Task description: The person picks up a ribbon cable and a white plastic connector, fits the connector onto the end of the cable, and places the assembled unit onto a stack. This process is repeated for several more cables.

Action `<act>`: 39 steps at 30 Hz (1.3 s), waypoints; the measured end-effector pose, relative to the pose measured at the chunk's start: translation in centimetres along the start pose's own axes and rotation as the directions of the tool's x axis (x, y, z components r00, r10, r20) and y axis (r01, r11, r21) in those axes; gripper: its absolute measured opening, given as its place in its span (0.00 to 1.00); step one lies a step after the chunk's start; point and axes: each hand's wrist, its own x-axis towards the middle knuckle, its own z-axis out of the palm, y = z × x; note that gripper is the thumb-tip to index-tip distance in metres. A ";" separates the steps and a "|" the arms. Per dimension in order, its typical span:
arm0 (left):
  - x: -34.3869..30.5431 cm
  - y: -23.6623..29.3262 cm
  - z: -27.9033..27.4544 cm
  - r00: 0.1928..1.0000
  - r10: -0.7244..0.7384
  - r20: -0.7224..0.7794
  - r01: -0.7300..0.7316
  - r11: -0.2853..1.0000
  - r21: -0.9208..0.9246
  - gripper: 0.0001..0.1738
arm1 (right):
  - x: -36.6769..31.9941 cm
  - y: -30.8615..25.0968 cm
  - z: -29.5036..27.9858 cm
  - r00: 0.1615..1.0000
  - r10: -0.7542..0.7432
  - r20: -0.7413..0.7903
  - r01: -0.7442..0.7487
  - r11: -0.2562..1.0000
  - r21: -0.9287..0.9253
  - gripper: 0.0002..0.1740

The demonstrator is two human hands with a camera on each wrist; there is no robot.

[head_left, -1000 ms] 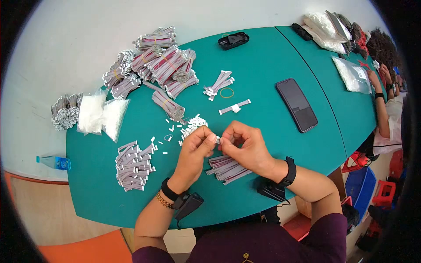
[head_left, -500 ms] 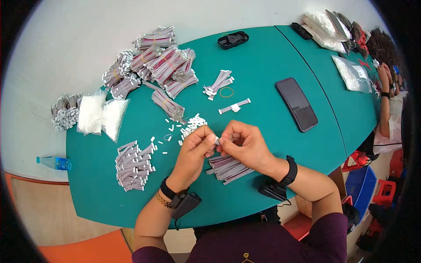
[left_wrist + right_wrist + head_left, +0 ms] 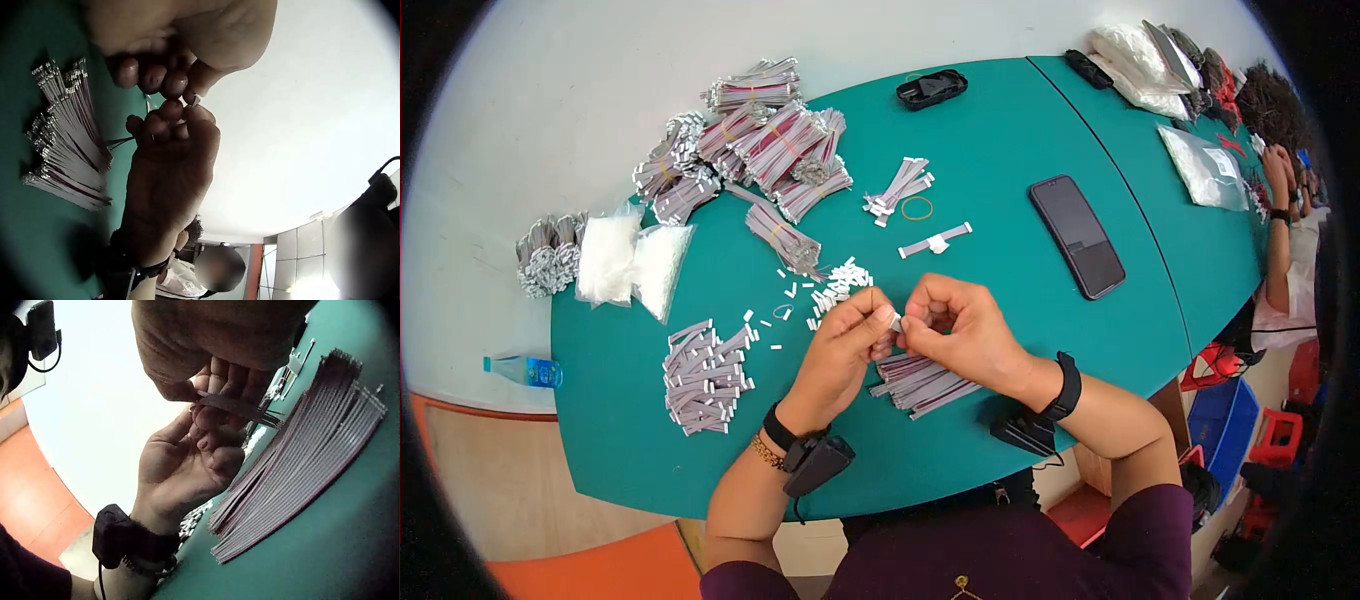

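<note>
Over the near edge of the tabletop point(image 3: 1020, 130), my two grips are meeting fingertip to fingertip.

- Left grip point(image 3: 840, 345): fingers curled, pinching a small white connector point(image 3: 896, 321) at the tips.
- Right grip point(image 3: 960, 330): fingers curled too, pinching one grey cable point(image 3: 231, 405) near its end. That end is sitting right against the connector, and the rest is trailing under my palm.
- Done, as I am judging it: a pile of capped cables point(image 3: 705, 375) is lying to my left, well apart from both grips.
- Left to do, as I am judging it: bare cables point(image 3: 920, 382) are lying directly beneath my grips. Loose connectors point(image 3: 840, 280) are lying just beyond the left grip, and banded bundles point(image 3: 770, 140) are waiting at the far edge.

I am reckoning the larger share is remaining.
</note>
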 end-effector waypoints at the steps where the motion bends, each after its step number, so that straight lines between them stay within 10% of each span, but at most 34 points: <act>1: 0.0 0.0 0.1 1.000 -0.001 0.000 0.001 1.000 -0.003 0.11 | 0.0 0.0 0.0 1.000 0.000 -0.001 0.000 1.000 -0.003 0.06; 27: -0.1 0.4 0.0 1.000 -0.027 0.008 0.026 0.994 0.104 0.10 | 0.2 -0.4 -0.4 0.998 -0.037 0.041 0.043 0.988 -0.148 0.06; 34: -0.5 0.0 1.3 0.965 0.246 -0.095 -0.191 0.900 0.392 0.12 | 0.2 -1.6 -0.3 1.000 -0.007 0.012 0.010 0.967 -0.255 0.07; 39: -0.6 -0.5 1.8 0.906 0.409 -0.104 -0.282 0.771 0.570 0.13 | 0.2 -0.5 -0.2 0.997 0.067 0.037 -0.067 0.997 0.024 0.06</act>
